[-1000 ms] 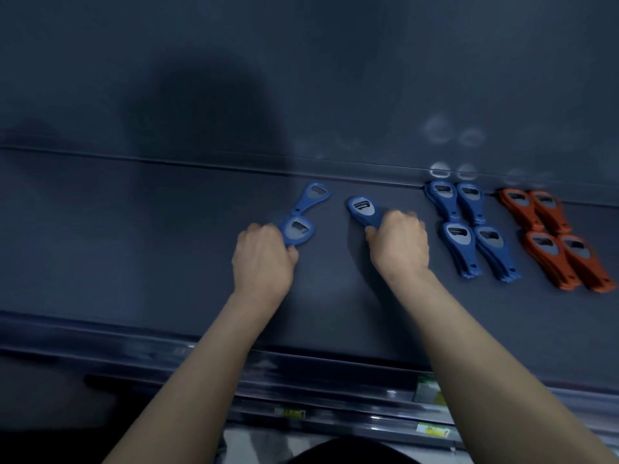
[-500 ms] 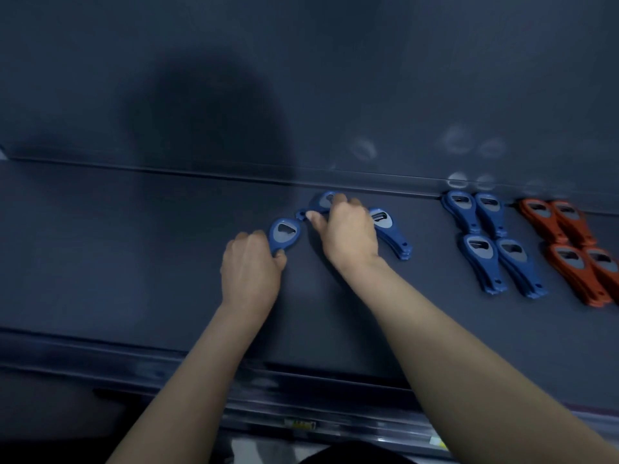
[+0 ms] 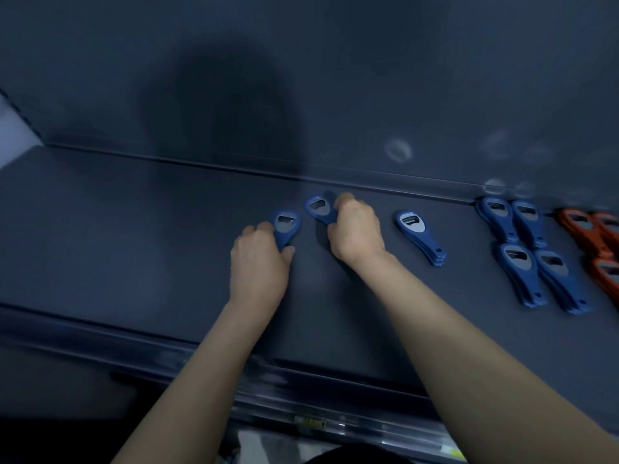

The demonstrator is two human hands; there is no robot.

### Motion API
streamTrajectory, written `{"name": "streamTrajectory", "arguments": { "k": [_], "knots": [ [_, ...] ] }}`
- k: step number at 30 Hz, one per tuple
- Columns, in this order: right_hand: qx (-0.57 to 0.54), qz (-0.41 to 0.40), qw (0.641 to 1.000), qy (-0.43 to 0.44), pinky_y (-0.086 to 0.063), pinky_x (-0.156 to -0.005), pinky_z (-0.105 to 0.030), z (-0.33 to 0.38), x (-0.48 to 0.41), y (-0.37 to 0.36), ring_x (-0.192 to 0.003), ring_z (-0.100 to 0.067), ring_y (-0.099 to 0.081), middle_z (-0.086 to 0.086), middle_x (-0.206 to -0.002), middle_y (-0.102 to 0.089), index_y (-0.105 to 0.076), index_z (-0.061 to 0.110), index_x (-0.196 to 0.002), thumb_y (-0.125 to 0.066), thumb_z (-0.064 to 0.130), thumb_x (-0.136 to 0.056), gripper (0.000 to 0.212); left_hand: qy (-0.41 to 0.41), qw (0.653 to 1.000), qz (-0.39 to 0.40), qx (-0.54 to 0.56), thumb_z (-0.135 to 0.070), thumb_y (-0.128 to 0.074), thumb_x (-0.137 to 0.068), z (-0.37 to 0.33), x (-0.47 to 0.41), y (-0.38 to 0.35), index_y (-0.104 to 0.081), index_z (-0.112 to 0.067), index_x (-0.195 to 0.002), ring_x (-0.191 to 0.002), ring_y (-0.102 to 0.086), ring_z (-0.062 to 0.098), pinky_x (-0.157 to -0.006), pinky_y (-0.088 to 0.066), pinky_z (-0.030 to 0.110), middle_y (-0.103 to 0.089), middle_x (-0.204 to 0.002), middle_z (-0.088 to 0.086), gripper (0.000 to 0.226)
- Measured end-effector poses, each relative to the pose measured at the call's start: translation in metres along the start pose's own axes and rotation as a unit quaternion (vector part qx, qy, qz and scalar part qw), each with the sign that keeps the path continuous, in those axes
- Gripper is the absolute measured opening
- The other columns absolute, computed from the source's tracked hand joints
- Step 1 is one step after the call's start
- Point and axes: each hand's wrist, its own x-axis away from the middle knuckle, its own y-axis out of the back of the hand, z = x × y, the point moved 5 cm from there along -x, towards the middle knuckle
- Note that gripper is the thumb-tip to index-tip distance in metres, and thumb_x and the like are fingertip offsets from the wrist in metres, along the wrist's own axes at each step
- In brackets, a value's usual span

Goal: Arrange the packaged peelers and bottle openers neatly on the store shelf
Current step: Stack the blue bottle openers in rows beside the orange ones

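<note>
My left hand (image 3: 259, 262) grips a blue plastic bottle opener (image 3: 285, 226), right hand (image 3: 356, 229) grips a second blue opener (image 3: 318, 207); I reckon they'll skid crooked on that slick dark shelf (image 3: 134, 229)

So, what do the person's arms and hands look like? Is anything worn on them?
Nothing visible is worn. The left hand and right hand show no gloves, rings or watch; the left forearm and right forearm have no sleeves in view.
</note>
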Motion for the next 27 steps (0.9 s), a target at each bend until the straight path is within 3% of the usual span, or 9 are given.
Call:
{"name": "streamTrajectory", "arguments": {
  "k": [3,5,7,11,17,20,22,24,27],
  "knots": [
    [-0.075,0.020,0.994,-0.078,-0.039,-0.068,-0.025,-0.012,0.004,0.000,-0.102,-0.032,-0.056,-0.015,-0.111,-0.058,-0.056,0.006,-0.108,-0.055,0.000,-0.084,0.025,-0.008,0.999,0.019,0.046,-0.024,-0.068,-0.082,-0.007,0.004,-0.005,-0.060,-0.004,-0.105,-0.093,-0.055,0.028,-0.076,-0.038,0.030,-0.057,-0.101,0.012,0.032],
    [-0.115,0.012,0.987,-0.112,-0.038,-0.058,-0.021,-0.020,0.006,0.001,-0.077,-0.028,-0.055,-0.011,-0.089,-0.059,-0.059,0.009,-0.082,-0.059,0.002,-0.081,0.007,-0.015,0.998,0.026,0.064,-0.024,-0.069,-0.081,-0.009,0.005,-0.007,-0.062,-0.005,-0.104,-0.091,-0.056,0.028,-0.076,-0.039,0.030,-0.058,-0.099,0.011,0.031],
    [-0.153,0.009,0.979,-0.137,-0.035,-0.051,-0.020,-0.027,0.005,-0.002,-0.057,-0.022,-0.045,-0.008,-0.073,-0.054,-0.054,0.009,-0.066,-0.061,0.003,-0.079,0.015,-0.022,0.997,0.032,0.068,-0.023,-0.070,-0.080,-0.009,0.007,-0.008,-0.063,-0.006,-0.103,-0.090,-0.056,0.028,-0.077,-0.041,0.031,-0.057,-0.099,0.011,0.030],
    [-0.186,0.009,0.969,-0.162,-0.037,-0.047,-0.020,-0.033,0.005,-0.003,-0.055,-0.021,-0.049,-0.008,-0.068,-0.057,-0.058,0.005,-0.068,-0.060,0.005,-0.077,0.009,-0.025,0.997,0.039,0.069,-0.020,-0.068,-0.082,-0.008,0.009,-0.009,-0.063,-0.005,-0.104,-0.091,-0.055,0.028,-0.077,-0.042,0.031,-0.055,-0.099,0.013,0.027],
    [-0.264,-0.008,0.944,-0.198,-0.033,-0.046,-0.019,-0.036,0.011,-0.004,-0.049,-0.017,-0.035,-0.002,-0.061,-0.042,-0.039,0.013,-0.060,-0.058,0.005,-0.080,0.028,-0.025,0.994,0.056,0.089,-0.021,-0.069,-0.082,-0.006,0.010,-0.007,-0.058,-0.004,-0.119,-0.094,-0.053,0.025,-0.082,-0.042,0.030,-0.053,-0.103,0.012,0.042],
    [-0.356,0.016,0.908,-0.220,-0.030,-0.036,-0.016,-0.025,0.016,-0.006,-0.050,-0.014,-0.040,-0.005,-0.070,-0.049,-0.058,0.004,-0.085,-0.060,0.007,-0.081,0.006,-0.017,0.991,0.073,0.115,-0.020,-0.069,-0.083,-0.005,0.010,-0.007,-0.057,-0.004,-0.121,-0.093,-0.052,0.020,-0.080,-0.039,0.025,-0.053,-0.105,0.010,0.043],
    [-0.374,0.044,0.902,-0.213,-0.030,-0.034,-0.016,-0.017,0.016,-0.012,-0.051,-0.014,-0.043,-0.007,-0.071,-0.053,-0.061,0.000,-0.097,-0.063,0.008,-0.080,0.018,-0.014,0.990,0.074,0.117,-0.017,-0.062,-0.088,-0.003,0.009,-0.005,-0.059,-0.005,-0.119,-0.099,-0.055,0.023,-0.082,-0.040,0.026,-0.056,-0.109,0.010,0.034],
    [-0.352,0.054,0.913,-0.200,-0.032,-0.037,-0.019,-0.009,0.017,-0.016,-0.051,-0.015,-0.045,-0.009,-0.072,-0.057,-0.062,0.002,-0.088,-0.064,0.009,-0.079,0.011,-0.013,0.992,0.054,0.116,-0.007,-0.049,-0.092,-0.001,0.009,-0.002,-0.063,0.001,-0.106,-0.099,-0.057,0.029,-0.084,-0.045,0.035,-0.061,-0.105,0.015,0.021],
    [-0.331,0.077,0.919,-0.202,-0.030,-0.035,-0.017,-0.005,0.019,-0.021,-0.041,-0.014,-0.044,-0.010,-0.064,-0.059,-0.065,0.004,-0.076,-0.060,0.004,-0.082,0.007,-0.012,0.992,0.026,0.120,-0.004,-0.041,-0.093,0.003,0.005,-0.001,-0.063,0.002,-0.096,-0.088,-0.058,0.032,-0.079,-0.047,0.044,-0.063,-0.093,0.018,0.023]
  ]
}}
